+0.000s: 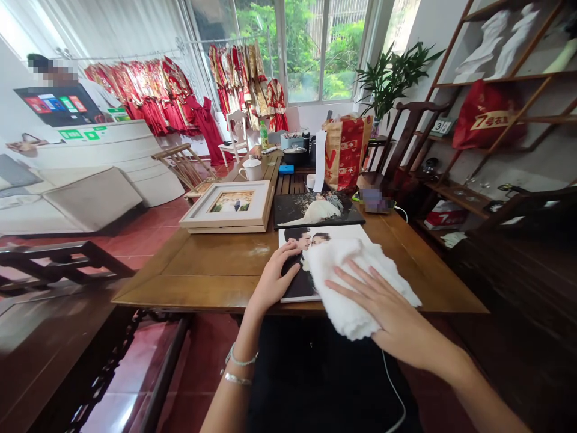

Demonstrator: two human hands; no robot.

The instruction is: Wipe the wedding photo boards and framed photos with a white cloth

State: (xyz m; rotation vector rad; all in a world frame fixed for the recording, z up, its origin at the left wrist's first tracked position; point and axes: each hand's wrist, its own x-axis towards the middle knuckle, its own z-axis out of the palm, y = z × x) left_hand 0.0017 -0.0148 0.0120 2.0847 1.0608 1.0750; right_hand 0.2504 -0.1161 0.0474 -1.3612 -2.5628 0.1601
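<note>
A photo print showing a couple lies flat at the table's front edge. My left hand rests on its left side with the fingers spread over the picture. Across its right half is spread a white cloth, which hides that part and hangs past the table edge. My right hand lies flat on this cloth, fingers stretched out and pressing down. Just beyond is a second, dark print with a white gown in it. To the left, a white-framed photo lies on what looks like another frame.
Farther back on the wooden table stand a white lidded mug, a paper bag and a black pot. A phone with a cable lies at right. Chairs flank the table. A person is behind the counter.
</note>
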